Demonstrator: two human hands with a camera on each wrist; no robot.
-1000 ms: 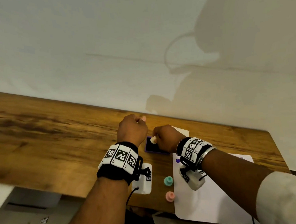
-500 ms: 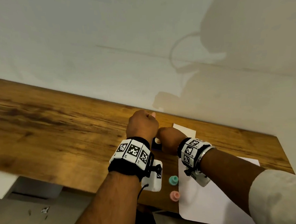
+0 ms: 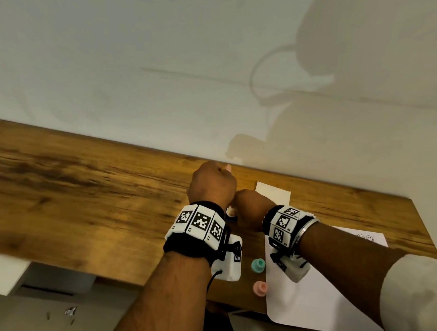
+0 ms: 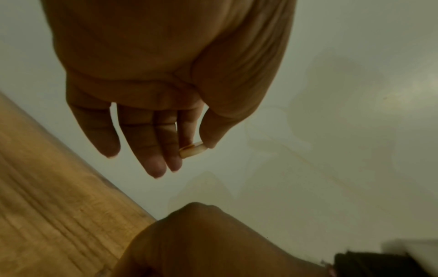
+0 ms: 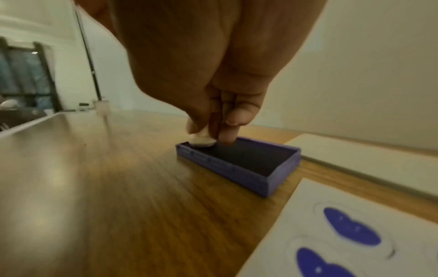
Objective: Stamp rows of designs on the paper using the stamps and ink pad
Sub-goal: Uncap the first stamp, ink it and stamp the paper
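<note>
My right hand (image 5: 213,135) pinches a small white stamp (image 5: 201,141) and holds its face down on the dark pad of the purple ink pad (image 5: 239,165), at the pad's far left corner. In the head view the right hand (image 3: 252,206) and my left wrist hide the ink pad; only the stamp's top (image 3: 231,211) shows. My left hand (image 3: 211,183) hovers just beyond, with thumb and forefinger pinching a small cream cap (image 4: 192,150). The white paper (image 3: 310,303) lies to the right and bears purple heart prints (image 5: 350,230).
A teal stamp (image 3: 258,265) and a pink stamp (image 3: 260,288) stand on the wooden table (image 3: 86,199) just left of the paper. A white flat piece (image 3: 273,193) lies beyond the ink pad by the wall. The table's near edge runs close under my forearms.
Both hands sit slightly further right and closer together in the head view, and my left wrist now covers the ink pad. The right hand keeps the stamp on the pad.
</note>
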